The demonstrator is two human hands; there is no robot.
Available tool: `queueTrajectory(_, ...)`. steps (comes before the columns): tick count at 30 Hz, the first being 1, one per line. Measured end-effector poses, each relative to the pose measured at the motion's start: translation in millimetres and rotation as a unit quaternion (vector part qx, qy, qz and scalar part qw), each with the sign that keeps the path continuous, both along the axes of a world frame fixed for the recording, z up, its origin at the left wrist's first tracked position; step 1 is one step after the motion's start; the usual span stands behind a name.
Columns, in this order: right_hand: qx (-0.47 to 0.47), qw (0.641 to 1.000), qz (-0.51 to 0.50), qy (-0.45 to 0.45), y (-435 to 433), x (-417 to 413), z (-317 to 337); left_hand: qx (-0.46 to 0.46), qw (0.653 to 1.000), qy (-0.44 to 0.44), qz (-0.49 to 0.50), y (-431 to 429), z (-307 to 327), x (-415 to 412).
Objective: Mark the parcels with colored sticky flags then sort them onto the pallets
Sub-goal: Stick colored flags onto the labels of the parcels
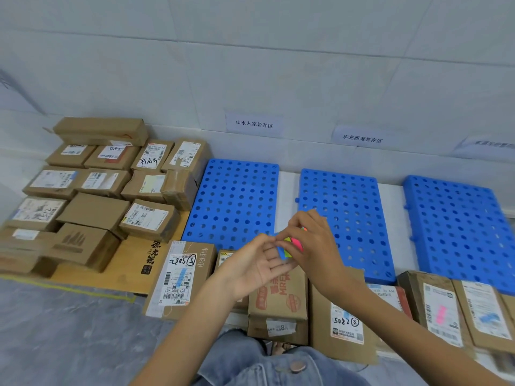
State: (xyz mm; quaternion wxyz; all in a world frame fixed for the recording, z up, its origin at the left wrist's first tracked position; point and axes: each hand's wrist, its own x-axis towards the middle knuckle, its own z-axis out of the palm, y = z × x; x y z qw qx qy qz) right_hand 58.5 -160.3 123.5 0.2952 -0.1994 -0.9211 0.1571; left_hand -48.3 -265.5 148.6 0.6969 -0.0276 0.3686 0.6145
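- The flag pad (291,246), with blue, yellow-green and pink strips, is held above the gap between the left pallet (237,201) and the middle pallet (345,218).
- The left hand (259,263) is turned palm up with its fingers nearly straight. The pad is carried on the fingertips, and the thumb tip is laid at the pad's blue edge.
- The right hand (312,243) is curled over the pad from above, and the pad is pinched between its thumb and fingers.
- A right pallet (457,227) is laid beside the middle one. All three are blue, perforated and set along the wall.
- A paper label is fixed to the wall above each pallet: (253,123), (362,139), (485,144). The third is blurred.
- A stack of parcels (94,190) is set on a board (128,263) left of the pallets.
- A row of parcels is laid in front of the pallets, nearest the person:
  - the leftmost parcel (178,277) is marked with a blue flag (181,275);
  - a printed box (278,296) is partly hidden under the left hand;
  - a box marked 5082 (342,321) is placed under the right forearm;
  - a parcel (440,310) is marked with a pink flag (441,314);
  - the rightmost parcel (485,310) is marked with a blue flag (487,317).
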Motion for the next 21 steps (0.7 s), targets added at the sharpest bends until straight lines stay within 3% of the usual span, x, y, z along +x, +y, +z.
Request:
queueTrajectory(5, 0.008, 1.000, 0.016, -0.016, 0.2, 2.0, -14.2, -0.037, 0.997, -0.056, 0.046, 9.9, -13.8, -2.2)
queueTrajectory(14, 0.075, 0.996, 0.046, -0.022, -0.3, -0.6, -23.8, -0.080, 0.991, 0.026, 0.099, 22.9, -39.1, -5.3)
queueTrajectory(21, 0.026, 0.999, 0.044, -0.018, 4.1, 1.6, -36.3, -0.105, 0.984, 0.039, 0.139, 25.3, -61.3, -16.7)
